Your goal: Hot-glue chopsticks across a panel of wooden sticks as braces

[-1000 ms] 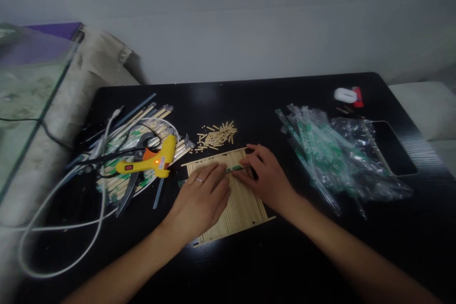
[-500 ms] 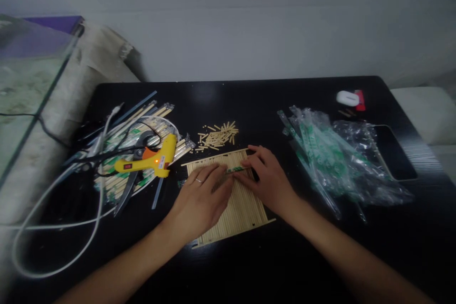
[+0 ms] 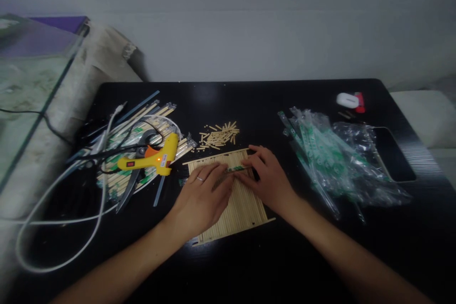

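Note:
A slim, green-printed wrapped packet (image 3: 235,169), apparently chopsticks in their plastic sleeve, spans the gap between my hands. My left hand (image 3: 202,194), with a ring on one finger, closes over its left part, and the fingers hide much of it. At the other end, my right hand (image 3: 269,173) pinches the packet between thumb and fingers. Directly beneath both hands lies a flat panel of wooden sticks (image 3: 240,206) set side by side, with a crosswise stick along its far and near edges. Just beyond the panel is a heap of short cut stick pieces (image 3: 221,134).
On the left, a yellow glue gun (image 3: 164,159) with a lit orange light rests over scissors (image 3: 127,194) and wrapped chopsticks (image 3: 110,183). A white cable (image 3: 103,209) loops nearby. Right: crumpled plastic wrappers (image 3: 320,147), a phone (image 3: 395,154), a white case (image 3: 347,100).
The view has shifted very slightly. Both hands keep their places on the packet above the panel, with hardly any visible movement.

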A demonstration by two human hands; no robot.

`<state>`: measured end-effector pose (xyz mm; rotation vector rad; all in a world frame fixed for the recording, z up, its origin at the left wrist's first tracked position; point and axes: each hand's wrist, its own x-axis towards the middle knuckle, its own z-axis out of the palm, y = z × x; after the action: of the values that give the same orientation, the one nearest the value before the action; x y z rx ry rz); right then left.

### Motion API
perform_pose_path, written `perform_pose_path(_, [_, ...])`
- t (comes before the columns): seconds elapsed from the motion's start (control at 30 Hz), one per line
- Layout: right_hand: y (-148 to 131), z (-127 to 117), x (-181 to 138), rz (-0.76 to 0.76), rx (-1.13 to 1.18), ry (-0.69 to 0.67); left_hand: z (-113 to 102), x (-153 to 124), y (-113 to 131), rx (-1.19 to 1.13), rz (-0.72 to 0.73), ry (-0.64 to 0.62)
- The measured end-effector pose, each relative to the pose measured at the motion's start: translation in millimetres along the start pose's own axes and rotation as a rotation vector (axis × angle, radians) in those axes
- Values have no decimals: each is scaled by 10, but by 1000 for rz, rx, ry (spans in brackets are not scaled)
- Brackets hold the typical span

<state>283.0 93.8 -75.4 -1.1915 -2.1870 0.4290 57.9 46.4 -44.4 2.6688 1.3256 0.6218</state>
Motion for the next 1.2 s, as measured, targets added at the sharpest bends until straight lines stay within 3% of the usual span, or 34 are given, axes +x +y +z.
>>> perform_pose_path(0.87, [-5, -1, 10, -32, -18, 29, 30, -34, -20, -54, -28, -18])
perform_pose_path(1.2, [-9, -10, 11, -30, 2, 20, 33, -42, 13, 29, -193, 9])
